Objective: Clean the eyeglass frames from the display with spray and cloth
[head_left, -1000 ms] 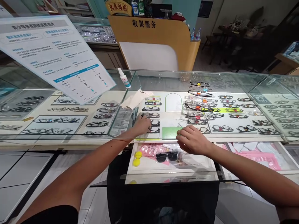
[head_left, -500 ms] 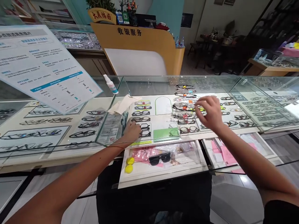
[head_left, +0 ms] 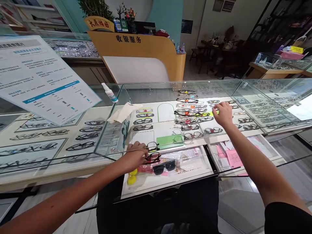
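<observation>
Near the front edge of the display case, my left hand point(head_left: 136, 156) is closed on black-framed glasses point(head_left: 153, 158), with a second dark pair point(head_left: 152, 147) just above them at the fingertips. Both pairs hang over the back of the open drawer point(head_left: 195, 178). Over the right part of the case, my right hand point(head_left: 223, 114) is raised with its fingers bent; a thin item may be at the fingertips, but it is too small to tell. Below that hand and to its left lie rows of glasses point(head_left: 187, 113). A green card point(head_left: 169, 140) lies between the hands.
Black sunglasses point(head_left: 164, 167) and yellow round cases point(head_left: 132, 179) are in the open drawer. A cloth point(head_left: 123, 112) and a spray bottle point(head_left: 109, 93) are on the glass at the left, by a large printed sheet point(head_left: 48, 74). A second drawer point(head_left: 246, 154) stands open at the right.
My left hand has drawn two pairs of glasses out of their row toward me, above the drawer. My right hand has moved slightly right over the case. The view has shifted a little.
</observation>
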The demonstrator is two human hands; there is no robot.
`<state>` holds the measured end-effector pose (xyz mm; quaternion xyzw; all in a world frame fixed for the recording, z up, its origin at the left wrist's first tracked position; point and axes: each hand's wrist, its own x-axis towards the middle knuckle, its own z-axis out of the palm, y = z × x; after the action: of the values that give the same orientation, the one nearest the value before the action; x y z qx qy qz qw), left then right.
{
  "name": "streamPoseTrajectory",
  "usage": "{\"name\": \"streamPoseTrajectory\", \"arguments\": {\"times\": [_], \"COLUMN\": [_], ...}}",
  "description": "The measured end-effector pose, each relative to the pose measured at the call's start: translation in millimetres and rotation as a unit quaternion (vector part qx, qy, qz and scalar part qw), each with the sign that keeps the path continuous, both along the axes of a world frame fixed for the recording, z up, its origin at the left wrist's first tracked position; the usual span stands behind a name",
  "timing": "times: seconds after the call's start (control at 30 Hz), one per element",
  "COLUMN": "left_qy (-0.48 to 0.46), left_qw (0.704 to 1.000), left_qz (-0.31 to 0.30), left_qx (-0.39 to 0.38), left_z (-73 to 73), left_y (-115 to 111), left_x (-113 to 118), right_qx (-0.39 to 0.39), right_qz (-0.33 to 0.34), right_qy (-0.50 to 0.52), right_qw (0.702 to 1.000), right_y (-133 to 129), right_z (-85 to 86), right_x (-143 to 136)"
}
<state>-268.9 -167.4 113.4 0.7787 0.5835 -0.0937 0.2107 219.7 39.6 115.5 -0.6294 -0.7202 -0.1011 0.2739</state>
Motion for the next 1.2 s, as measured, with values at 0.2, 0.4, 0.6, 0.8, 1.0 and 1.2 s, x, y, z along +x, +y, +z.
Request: {"name": "streamPoseTrajectory", "arguments": {"times": [0.2,0.4,0.6,0.8,1.0,1.2], "left_qy": [-0.163,-0.114,0.033,0.09,0.077,0.082], "left_qw": [0.978,0.982,0.989,0.981,0.987,0.987], "left_qz": [-0.04,-0.08,-0.062,-0.021,0.022,0.032], "left_qx": [-0.119,-0.128,0.132,0.169,0.142,0.137], "left_z": [62.9,148.4,151.7,114.6,102.4,99.8], "left_y": [-34.0,-11.9,70.2,118.9,130.6,130.3], "left_x": [21.2,18.8,42.8,62.7,57.0,54.3], "right_qx": [0.006,0.002,-0.011,-0.006,-0.02,-0.019], "right_qz": [0.01,0.008,-0.001,0.001,-0.001,-0.005], "right_qy": [0.007,0.001,-0.008,0.001,-0.008,-0.007], "right_qw": [1.0,1.0,1.0,1.0,1.0,1.0], "right_y": [0.9,2.6,4.1,5.2,3.7,3.3], "right_z": [-2.6,-3.2,-4.5,-5.4,-4.0,-4.4], "right_x": [-0.5,-0.8,0.9,1.0,-1.1,-1.7]}}
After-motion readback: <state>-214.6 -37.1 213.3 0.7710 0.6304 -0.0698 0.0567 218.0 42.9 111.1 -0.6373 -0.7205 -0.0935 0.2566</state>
